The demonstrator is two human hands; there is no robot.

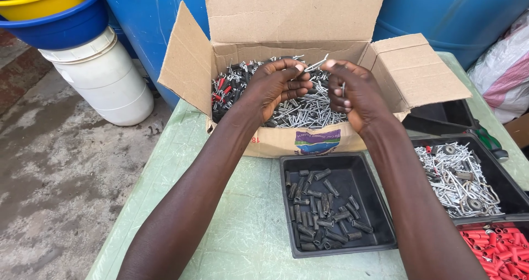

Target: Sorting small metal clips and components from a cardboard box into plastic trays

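An open cardboard box (308, 142) stands on the table, filled with silver metal pins mixed with black and red plastic plugs (234, 87). Both my hands hover over the box. My left hand (278, 87) pinches one end of a silver pin (316, 65) between thumb and fingers. My right hand (352, 92) touches the other end of that pin and also holds a second small silver pin (343, 89) upright in its curled fingers.
A black tray (286, 214) with several black plugs lies in front of the box. To the right, a tray of silver pins (457, 178), a tray of red plugs (496, 247) and a further black tray (441, 114). Blue barrels, a white bucket and stacked basins stand behind.
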